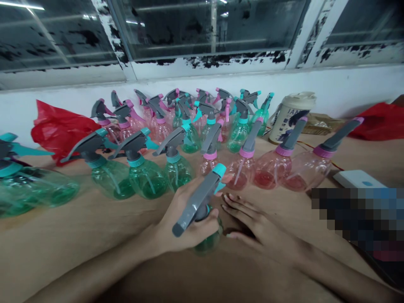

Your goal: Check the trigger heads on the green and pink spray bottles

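My left hand point(181, 219) is wrapped round the neck of a green spray bottle point(206, 244) with a grey trigger head and teal nozzle, standing on the wooden table point(78, 235) in front of me. My right hand point(252, 223) lies beside the bottle on its right, fingers stretched out and apart, fingertips near the bottle's collar and holding nothing. Just beyond my hands stands a row of green bottles point(147, 176) and pink bottles point(271, 168).
Several more green and pink spray bottles point(189, 113) crowd the back of the table under the window. A red plastic bag point(59, 128) lies at back left, another red bag point(378, 120) at back right. A lidded cup point(292, 115) and a white box point(358, 179) stand at right.
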`<state>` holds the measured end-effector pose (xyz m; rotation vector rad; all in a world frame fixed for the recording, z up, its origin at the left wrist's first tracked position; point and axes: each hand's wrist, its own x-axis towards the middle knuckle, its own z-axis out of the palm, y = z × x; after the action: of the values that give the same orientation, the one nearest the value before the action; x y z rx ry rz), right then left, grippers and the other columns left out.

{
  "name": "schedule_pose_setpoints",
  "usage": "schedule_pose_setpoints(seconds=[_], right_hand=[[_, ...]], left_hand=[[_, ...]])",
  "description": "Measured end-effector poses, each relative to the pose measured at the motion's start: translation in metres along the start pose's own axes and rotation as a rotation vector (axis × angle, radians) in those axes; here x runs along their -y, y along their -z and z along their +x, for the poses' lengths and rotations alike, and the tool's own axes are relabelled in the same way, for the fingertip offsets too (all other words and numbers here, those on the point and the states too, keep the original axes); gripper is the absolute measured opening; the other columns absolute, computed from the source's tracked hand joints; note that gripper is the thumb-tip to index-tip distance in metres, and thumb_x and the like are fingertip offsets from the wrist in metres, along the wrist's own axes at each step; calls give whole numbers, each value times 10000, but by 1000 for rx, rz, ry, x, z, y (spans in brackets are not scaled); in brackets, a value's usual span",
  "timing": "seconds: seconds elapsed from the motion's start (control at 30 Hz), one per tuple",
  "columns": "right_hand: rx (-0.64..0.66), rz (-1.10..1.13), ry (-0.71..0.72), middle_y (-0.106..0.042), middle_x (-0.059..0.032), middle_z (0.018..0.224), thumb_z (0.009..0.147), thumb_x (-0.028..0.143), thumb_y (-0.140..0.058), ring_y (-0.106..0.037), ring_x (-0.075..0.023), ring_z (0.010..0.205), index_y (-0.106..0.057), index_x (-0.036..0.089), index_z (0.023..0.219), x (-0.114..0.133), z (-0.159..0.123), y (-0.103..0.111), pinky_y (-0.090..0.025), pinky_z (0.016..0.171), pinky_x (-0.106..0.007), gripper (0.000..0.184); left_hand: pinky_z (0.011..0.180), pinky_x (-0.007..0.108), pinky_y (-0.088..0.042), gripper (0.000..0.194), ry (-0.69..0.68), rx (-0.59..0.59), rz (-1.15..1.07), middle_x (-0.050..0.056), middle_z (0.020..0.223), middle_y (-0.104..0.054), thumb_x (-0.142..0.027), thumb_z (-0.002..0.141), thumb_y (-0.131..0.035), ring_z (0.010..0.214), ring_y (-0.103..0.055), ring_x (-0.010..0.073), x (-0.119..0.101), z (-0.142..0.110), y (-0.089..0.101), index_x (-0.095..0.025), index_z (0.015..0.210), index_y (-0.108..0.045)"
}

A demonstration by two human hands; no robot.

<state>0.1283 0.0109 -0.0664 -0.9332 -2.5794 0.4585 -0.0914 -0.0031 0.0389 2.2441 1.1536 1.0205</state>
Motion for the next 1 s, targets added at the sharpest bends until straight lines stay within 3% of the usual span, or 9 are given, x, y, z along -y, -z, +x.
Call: schedule_pose_setpoints(seconds=[0.1, 0.4, 0.73, 1.0], right_hand=[[22, -13, -17, -332, -45, 1466, 885, 468, -469, -299, -238, 1339, -251, 262, 1425, 0, 0, 0, -326, 1071, -474, 618], [23, 16, -23, -349, -46, 1458, 880, 454, -485, -308, -234, 1334, -206, 264, 1439, 2, 0, 2, -317, 1077, -470, 653], [38, -20, -15, -322, -48, 1471, 886, 468, -465, -289, -236, 1343, -260, 252, 1425, -2, 0, -1, -314, 1079, -472, 616], [38, -44, 1, -344, -37, 1461, 894, 472, -447, -285, -219, 1345, -284, 234, 1418, -2, 0, -1, -302, 1091, -452, 598]], left_hand=[[695, 325, -509, 214, -72, -58, -14, 21, 831, -596, -125, 652, -528, 750, -586, 183, -1, 1, -2, -219, 843, -511], [722, 340, -534, 301, -58, -91, -65, 39, 852, -665, -135, 670, -572, 777, -651, 201, 0, 0, -7, -202, 962, -536], [651, 320, -516, 252, -49, -62, -53, 18, 785, -624, -93, 622, -518, 690, -611, 180, -2, 1, -4, -215, 841, -543], [572, 290, -483, 217, -49, 37, -86, -14, 706, -561, -112, 647, -493, 595, -556, 157, -4, 1, 1, -230, 826, -525]])
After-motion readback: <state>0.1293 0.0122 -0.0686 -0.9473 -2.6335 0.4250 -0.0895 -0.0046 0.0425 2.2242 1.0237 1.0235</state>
